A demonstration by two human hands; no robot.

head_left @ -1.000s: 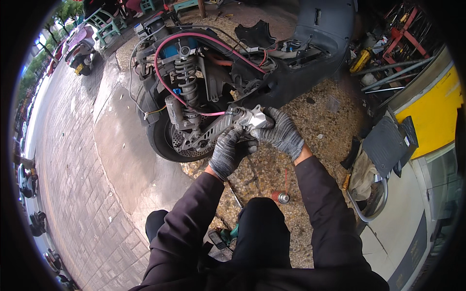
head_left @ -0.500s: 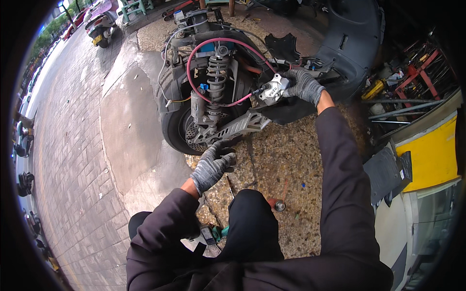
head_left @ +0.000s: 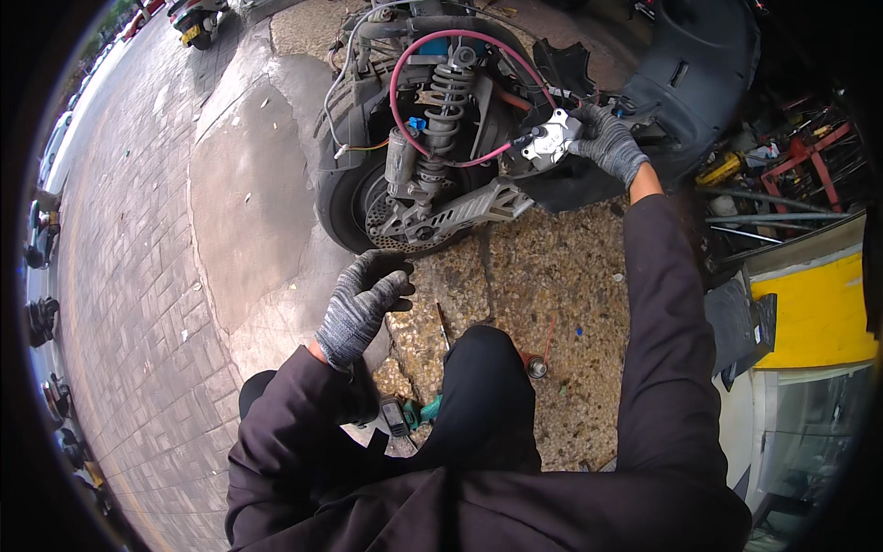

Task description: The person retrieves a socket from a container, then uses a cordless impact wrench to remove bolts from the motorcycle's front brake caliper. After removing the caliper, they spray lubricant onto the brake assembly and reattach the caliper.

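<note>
In my gloved right hand is a silver brake caliper, gripped by its right side, with a pink hose attached. The hose arches over the coil shock absorber of a partly stripped scooter. Below the shock lie the wheel, its perforated brake disc and a slotted grey swingarm. My gloved left hand hovers just below the wheel, apart from it, with fingers curved, spread from the thumb, and nothing visible between them.
A small can and a thin screwdriver-like tool are on the pebbled ground. By my left knee lies a green-and-grey power tool. Tools and a red frame crowd the right side, near a yellow panel. A parked scooter stands far left.
My left hand has drawn away from the swingarm, down and to the left. The view has shifted, and my right hand still holds the caliper.
</note>
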